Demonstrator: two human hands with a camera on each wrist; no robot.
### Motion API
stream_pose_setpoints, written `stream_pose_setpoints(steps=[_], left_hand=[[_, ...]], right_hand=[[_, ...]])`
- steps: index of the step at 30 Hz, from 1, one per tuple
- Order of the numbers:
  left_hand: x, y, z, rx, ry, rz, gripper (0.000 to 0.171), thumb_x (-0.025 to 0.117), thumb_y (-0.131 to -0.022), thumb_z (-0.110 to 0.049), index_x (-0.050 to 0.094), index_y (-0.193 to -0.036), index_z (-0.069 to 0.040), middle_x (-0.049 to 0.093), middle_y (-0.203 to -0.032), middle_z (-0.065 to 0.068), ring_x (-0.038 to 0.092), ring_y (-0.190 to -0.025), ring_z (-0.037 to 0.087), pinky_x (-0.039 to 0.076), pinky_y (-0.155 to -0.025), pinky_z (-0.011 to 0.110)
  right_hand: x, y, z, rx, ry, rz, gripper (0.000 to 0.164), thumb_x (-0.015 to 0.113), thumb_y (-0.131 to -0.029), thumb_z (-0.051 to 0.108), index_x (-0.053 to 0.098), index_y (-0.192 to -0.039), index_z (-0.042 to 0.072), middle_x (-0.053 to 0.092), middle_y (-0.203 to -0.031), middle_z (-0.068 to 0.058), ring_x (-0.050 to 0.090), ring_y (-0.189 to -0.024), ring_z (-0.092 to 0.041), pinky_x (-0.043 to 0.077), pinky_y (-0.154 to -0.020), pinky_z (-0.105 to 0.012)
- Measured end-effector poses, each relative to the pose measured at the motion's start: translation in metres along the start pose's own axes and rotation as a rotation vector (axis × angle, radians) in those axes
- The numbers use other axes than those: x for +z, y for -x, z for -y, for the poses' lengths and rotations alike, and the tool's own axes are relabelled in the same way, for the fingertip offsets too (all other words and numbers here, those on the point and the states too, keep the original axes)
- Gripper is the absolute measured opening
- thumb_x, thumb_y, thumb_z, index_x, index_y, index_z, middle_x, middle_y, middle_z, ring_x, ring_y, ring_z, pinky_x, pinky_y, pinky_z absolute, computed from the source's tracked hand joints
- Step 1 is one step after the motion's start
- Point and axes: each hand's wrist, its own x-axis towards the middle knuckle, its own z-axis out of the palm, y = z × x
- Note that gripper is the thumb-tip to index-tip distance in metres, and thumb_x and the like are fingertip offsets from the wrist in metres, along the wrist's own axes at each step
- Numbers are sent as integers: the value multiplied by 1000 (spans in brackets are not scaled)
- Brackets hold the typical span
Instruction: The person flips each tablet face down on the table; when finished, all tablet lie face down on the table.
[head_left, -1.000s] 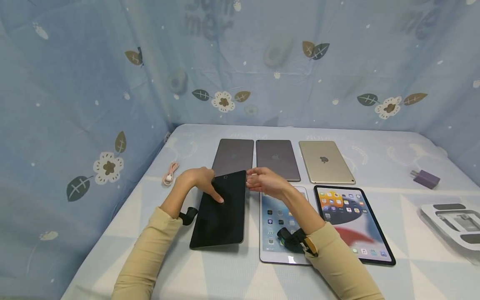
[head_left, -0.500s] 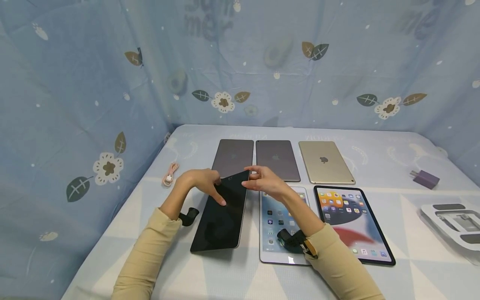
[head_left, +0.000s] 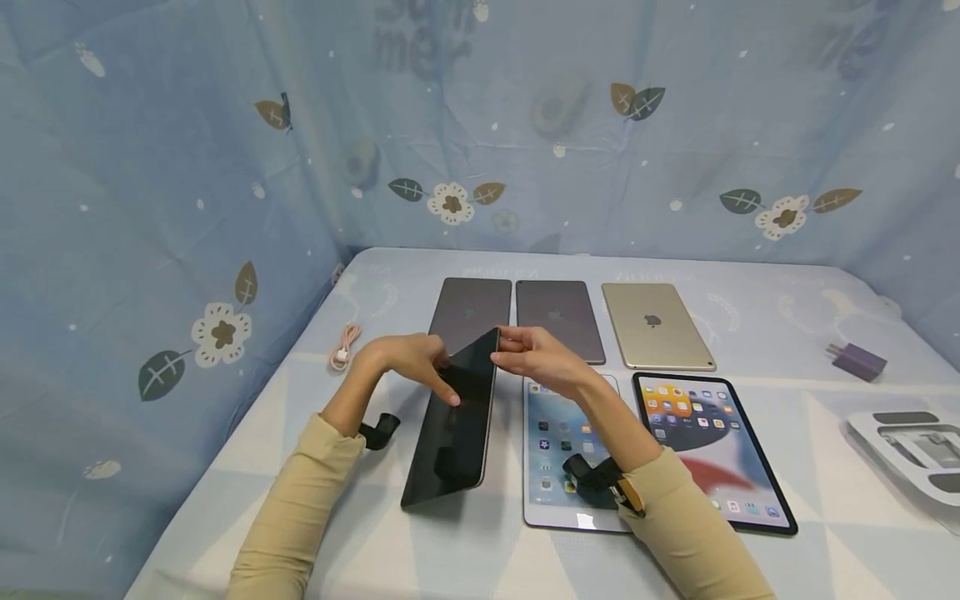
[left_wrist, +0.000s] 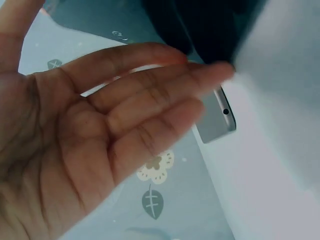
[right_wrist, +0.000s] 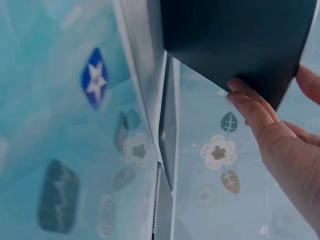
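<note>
Black tablet (head_left: pixel 454 437): a thin, flat slab whose upper face is dark and glossy, with a reflection near the lower end.
Underside: plain and dark in the right wrist view.
Pose: steeply tilted, right long edge raised, left edge lower, far end held up; whether the near left corner touches the tabletop (head_left: pixel 450 562) cannot be judged with certainty.
Position: left of the white-framed tablet (head_left: pixel 551 492), overlapping in the head view the near end of a dark grey tablet (head_left: pixel 474 300).
Upper right corner: pinched by the right hand (head_left: pixel 542 362), thumb above, fingers beneath.
Upper left edge: held by the left hand (head_left: pixel 408 358), thumb across the glossy face.
</note>
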Motion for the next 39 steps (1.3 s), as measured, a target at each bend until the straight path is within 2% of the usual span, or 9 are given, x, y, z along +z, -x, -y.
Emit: stream_pose_setpoints(steps=[1, 3, 5, 7, 12, 17, 20, 30, 39], left_hand=[[0, -1, -1, 27, 23, -4, 43, 75, -82, -39, 49, -61, -13, 25, -56, -7, 22, -52, 7, 22, -52, 24], [0, -2, -2, 73, 63, -13, 33, 74, -83, -36, 61, -71, -8, 45, -60, -7, 35, -55, 6, 31, -54, 23], [0, -2, -4, 103, 89, -18, 34, 74, -84, -35, 69, -92, -2, 64, -77, -1, 52, -66, 6, 43, -62, 23], [1, -4, -4, 119, 98, -21, 43, 73, -84, -35, 69, -108, 1, 72, -96, 7, 63, -79, 10, 50, -71, 26], [3, -7, -4, 156, 120, -18, 43, 72, -85, -34, 68, -110, 2, 72, -102, 11, 67, -85, 15, 51, -73, 26], [6, -10, -4, 211, 220, -2, 47, 71, -87, -28, 63, -122, 4, 66, -121, 17, 66, -109, 23, 53, -91, 33], [8, -12, -5, 225, 261, 3, 51, 71, -88, -25, 59, -127, 5, 62, -127, 19, 62, -117, 27, 51, -97, 35], [12, -15, -13, 234, 396, 22, 56, 70, -89, -17, 49, -135, 8, 53, -137, 21, 56, -125, 28, 48, -100, 33], [16, -21, -16, 281, 408, 20, 54, 70, -89, -16, 51, -134, 8, 56, -135, 21, 56, -124, 28, 48, -101, 33]], right_hand=[[-1, 1, 1, -15, -12, 10, 69, 51, -97, 6, 11, -152, -5, 21, -156, -26, 29, -142, -37, 29, -113, -50], [-4, 3, 4, -45, -32, 25, 68, 51, -97, 4, 12, -152, -5, 24, -155, -27, 30, -141, -39, 29, -113, -51], [-7, 5, 6, -66, -40, 27, 67, 51, -96, 2, 14, -151, -6, 28, -153, -28, 33, -139, -41, 29, -112, -52], [-8, 7, 8, -68, -33, 17, 66, 51, -95, 1, 16, -150, -7, 30, -151, -29, 34, -138, -42, 30, -112, -52], [-10, 10, 13, -59, 33, -2, 67, 54, -95, 4, 18, -150, -7, 33, -150, -29, 36, -138, -40, 32, -111, -51], [-11, 11, 17, -80, 83, -17, 61, 56, -95, 5, 28, -148, -5, 43, -144, -28, 46, -131, -40, 35, -109, -53], [-12, 13, 20, -74, 85, -22, 59, 56, -94, 5, 32, -147, -5, 44, -143, -28, 47, -130, -40, 35, -109, -54], [-9, 18, 29, -68, 133, -33, 63, 57, -95, 8, 27, -149, -5, 45, -142, -28, 47, -131, -39, 38, -108, -52], [-10, 22, 30, -73, 136, -36, 63, 57, -95, 8, 28, -149, -4, 46, -141, -27, 46, -131, -39, 36, -108, -56]])
